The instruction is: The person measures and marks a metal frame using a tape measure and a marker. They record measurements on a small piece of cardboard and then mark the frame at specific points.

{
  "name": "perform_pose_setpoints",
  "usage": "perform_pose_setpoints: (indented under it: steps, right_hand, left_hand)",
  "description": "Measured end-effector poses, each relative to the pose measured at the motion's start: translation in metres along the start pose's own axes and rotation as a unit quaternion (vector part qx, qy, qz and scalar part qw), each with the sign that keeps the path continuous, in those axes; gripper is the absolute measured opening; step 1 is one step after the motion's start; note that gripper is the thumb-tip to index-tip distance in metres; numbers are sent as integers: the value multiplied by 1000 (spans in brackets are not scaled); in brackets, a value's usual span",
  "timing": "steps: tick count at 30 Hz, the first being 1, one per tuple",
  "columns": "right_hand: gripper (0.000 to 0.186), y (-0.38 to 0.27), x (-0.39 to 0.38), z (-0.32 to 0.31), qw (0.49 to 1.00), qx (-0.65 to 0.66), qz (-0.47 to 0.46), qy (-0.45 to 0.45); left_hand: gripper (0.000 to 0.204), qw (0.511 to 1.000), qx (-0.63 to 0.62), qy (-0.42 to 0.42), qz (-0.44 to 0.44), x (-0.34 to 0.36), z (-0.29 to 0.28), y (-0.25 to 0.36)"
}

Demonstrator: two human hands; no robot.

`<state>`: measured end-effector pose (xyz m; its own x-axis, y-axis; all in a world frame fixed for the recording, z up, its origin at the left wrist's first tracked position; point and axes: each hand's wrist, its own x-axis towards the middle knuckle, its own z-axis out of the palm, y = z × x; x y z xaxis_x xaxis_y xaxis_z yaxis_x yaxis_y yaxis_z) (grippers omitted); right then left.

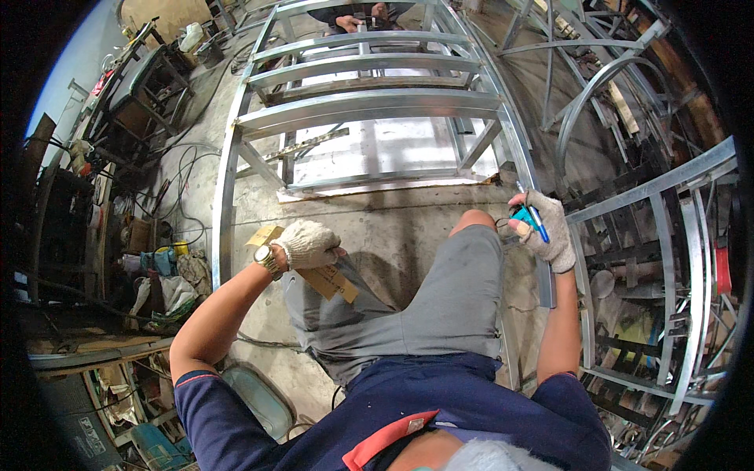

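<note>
My left hand (pixel 309 244), in a knitted off-white glove, is closed on a strip of brown cardboard (pixel 338 286) above my left thigh. The cardboard sticks out on both sides of the fist and has writing on it. In my gloved right hand (pixel 554 235) are a teal tape measure (pixel 521 213) and a blue pen (pixel 539 223), held together by the fingers. That hand is over the right rail of a large welded frame of silvery metal tubes (pixel 369 110). The frame's long sides run along both sides of my legs, and several crossbars join them farther off.
Beyond the far crossbars, another person's hands (pixel 349 23) work low down. A white sheet (pixel 369 157) lies on the concrete under the frame. Metal racks and curved bars (pixel 656 192) crowd the right; a dark bench (pixel 141 82), cables (pixel 184 169) and bags (pixel 179 292) line the left.
</note>
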<state>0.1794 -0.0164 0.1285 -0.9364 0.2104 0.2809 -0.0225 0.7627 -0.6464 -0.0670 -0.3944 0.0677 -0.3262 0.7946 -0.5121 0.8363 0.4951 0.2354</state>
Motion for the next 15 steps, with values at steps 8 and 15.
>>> perform_pose_setpoints:
  steps: [8,15]
  right_hand:
    - [38,-2,1,-4,1000,-16,22,-14]
    - [39,-2,1,-2,999,-3,39,-4]
  left_hand:
    - [40,999,15,35,30,1,6,-4]
    - [35,1000,10,18,15,5,12,-11]
